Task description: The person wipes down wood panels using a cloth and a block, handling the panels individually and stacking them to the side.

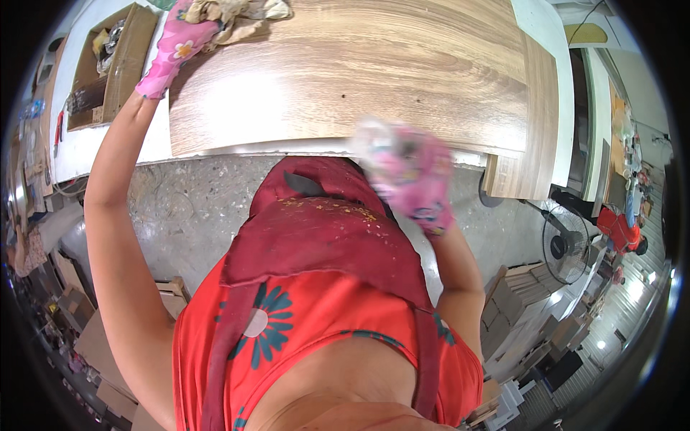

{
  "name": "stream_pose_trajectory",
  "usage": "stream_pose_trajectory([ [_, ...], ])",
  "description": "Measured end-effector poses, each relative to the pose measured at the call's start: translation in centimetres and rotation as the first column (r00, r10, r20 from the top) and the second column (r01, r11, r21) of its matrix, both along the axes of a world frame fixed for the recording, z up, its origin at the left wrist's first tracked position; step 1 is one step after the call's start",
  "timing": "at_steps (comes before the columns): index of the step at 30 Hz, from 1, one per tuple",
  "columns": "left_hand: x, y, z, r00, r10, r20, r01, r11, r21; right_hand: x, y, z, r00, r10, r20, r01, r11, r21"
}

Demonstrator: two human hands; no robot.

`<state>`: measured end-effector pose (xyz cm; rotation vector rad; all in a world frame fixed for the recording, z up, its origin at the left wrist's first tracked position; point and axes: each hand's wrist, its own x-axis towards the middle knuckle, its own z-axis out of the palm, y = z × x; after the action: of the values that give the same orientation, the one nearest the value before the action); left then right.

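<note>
Touching cloth (243, 16): left hand (191, 34), grip unclear.
Right hand (415, 169): blurring, grip unclear.
Wood-grain panel (359, 75): is probably needing light, even strokes.

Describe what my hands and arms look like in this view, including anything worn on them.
The left hand wears a pink glove with a white flower pattern. The right hand wears a matching pink one, its pattern blurred, with bluish markings near the cuff. Both forearms are sleeveless.

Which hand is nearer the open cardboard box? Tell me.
Left: the left hand is just right of the box; the right hand is farther right, by the near edge of the board.
</note>
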<state>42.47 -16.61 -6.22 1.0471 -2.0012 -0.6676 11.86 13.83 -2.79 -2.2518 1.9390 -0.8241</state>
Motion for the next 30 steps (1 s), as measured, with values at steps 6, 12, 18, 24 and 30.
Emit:
stream_pose_trajectory([
  [6,2.0,-1.3,0.5,0.989,-0.145,-0.019,0.145,0.989,0.004,-19.0,8.8,-0.9,0.759,-0.592,-0.271,0.556,0.806,-0.204],
  [12,-4.2,9.9,8.9,0.574,-0.670,0.471,0.632,0.728,0.265,-20.3,4.6,-1.0,0.600,-0.439,0.668,0.711,0.675,-0.195],
  [18,-10.2,13.1,8.6,0.457,-0.694,0.557,0.786,0.608,0.113,-17.1,-2.4,2.2,0.213,-0.475,0.854,0.781,0.608,0.144],
  [24,-20.1,13.2,5.5,0.434,-0.823,0.367,0.881,0.472,0.017,-19.4,-2.1,-1.6,0.121,-0.096,0.988,0.804,0.593,-0.041],
  [30,-35.6,14.7,3.8,0.288,-0.935,0.208,0.957,0.276,-0.087,-21.7,1.6,-4.8,0.499,-0.653,0.569,0.822,0.566,-0.071],
])
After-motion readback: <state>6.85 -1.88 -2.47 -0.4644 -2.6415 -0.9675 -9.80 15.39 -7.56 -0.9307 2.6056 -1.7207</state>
